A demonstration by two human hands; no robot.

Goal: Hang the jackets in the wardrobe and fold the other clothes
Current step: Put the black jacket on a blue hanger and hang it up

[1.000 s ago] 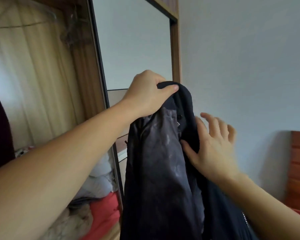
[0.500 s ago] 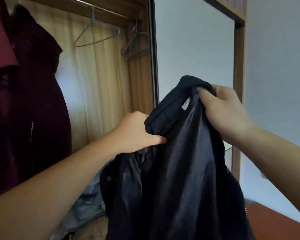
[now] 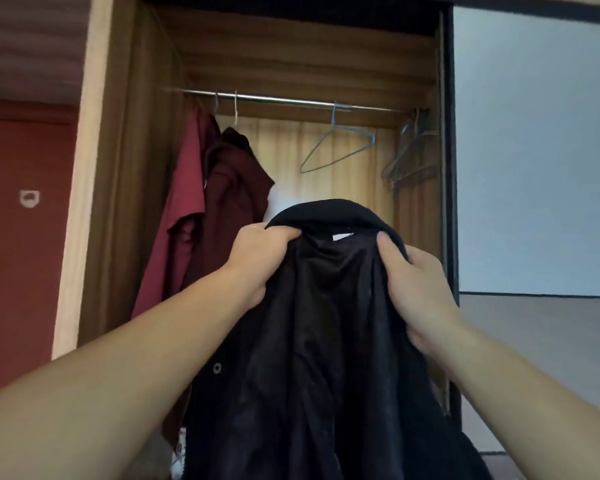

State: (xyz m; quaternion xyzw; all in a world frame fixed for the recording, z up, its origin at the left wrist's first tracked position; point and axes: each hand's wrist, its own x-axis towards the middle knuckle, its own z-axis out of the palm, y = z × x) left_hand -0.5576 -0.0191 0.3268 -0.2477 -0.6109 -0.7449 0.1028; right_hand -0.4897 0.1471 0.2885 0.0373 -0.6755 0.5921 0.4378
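At the centre of the frame, both hands hold a black jacket (image 3: 326,341) up by its collar, lining facing the camera. The left hand (image 3: 257,258) has its fingers (image 3: 284,233) curled tight into the fabric; the right hand (image 3: 416,289) pinches the collar's other side. Behind, in the wardrobe (image 3: 136,168), an empty hanger (image 3: 336,150) hangs on the rail (image 3: 291,100) beside maroon jackets (image 3: 222,188).

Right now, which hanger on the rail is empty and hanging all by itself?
The blue-grey wire hanger in the middle of the rail. The left ones carry the red garments; the empty ones at the right hang bunched together.
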